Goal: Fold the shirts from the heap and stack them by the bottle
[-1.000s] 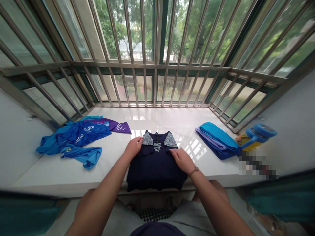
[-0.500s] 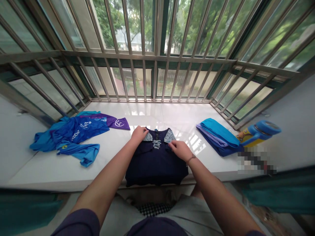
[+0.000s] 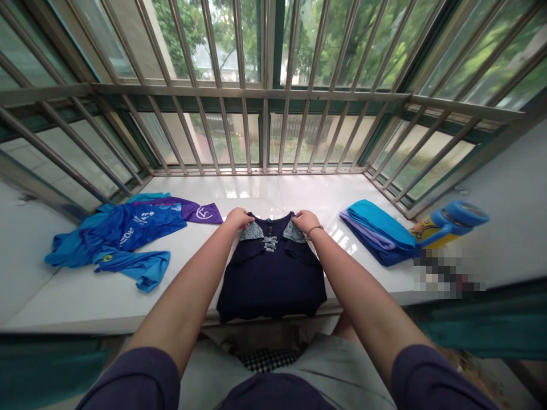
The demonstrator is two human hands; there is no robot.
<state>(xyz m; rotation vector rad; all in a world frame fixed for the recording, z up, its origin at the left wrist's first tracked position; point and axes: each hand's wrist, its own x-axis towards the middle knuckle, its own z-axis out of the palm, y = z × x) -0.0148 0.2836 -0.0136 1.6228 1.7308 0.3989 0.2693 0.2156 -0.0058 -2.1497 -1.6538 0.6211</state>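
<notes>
A dark navy shirt [image 3: 273, 279] with grey patterned shoulder panels and small bows below the neckline lies flat in front of me, its lower edge at the sill's front. My left hand [image 3: 239, 218] pinches its left shoulder near the collar. At the opposite shoulder, my right hand [image 3: 306, 221] is closed on the fabric beside the neckline. Both sleeves appear turned inward over the body of the shirt. The fingertips are partly hidden behind the hands.
Loose blue and purple shirts [image 3: 141, 228] lie crumpled on the white sill [image 3: 200, 267] at left. To the right sit folded clothes [image 3: 380, 228] in a stack, touching a blue-and-yellow bottle [image 3: 448, 225]. Metal bars [image 3: 252, 136] close off the window behind.
My right hand has moved up from the lower edge of the right shoulder panel to the shoulder top by the collar. My left hand stays at its shoulder. The view has shifted slightly.
</notes>
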